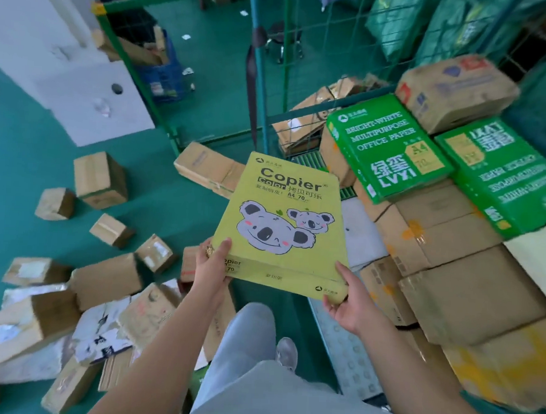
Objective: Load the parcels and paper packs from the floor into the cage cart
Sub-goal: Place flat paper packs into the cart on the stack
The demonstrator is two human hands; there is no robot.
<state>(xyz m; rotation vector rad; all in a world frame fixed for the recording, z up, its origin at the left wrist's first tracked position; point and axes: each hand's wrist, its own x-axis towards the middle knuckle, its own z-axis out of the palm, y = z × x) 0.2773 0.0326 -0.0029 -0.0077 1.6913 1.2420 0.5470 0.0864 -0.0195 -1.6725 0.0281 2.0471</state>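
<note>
My left hand (213, 265) and right hand (347, 301) each grip a near corner of the yellow paper pack (283, 226), held above the floor beside the cage cart (262, 89). I judge it mid-carry; next comes setting it on the stack. Two green paper packs (385, 146) lie there already; roughly a dozen parcels (99, 178) remain on the floor.

Single head cam, wide-angle, worn by the person, looking fwd and steeply down. Yellow Copier paper pack (283, 223) sits near frame centre, close to lens. Left of the pack: green floor (30, 162) w/ scattered cardboard parcels (99, 178). Right of the pack: green cage cart (262, 89), stacked load close up. Edges bowed and blurred. No 2nd view, so no overlap.
</note>
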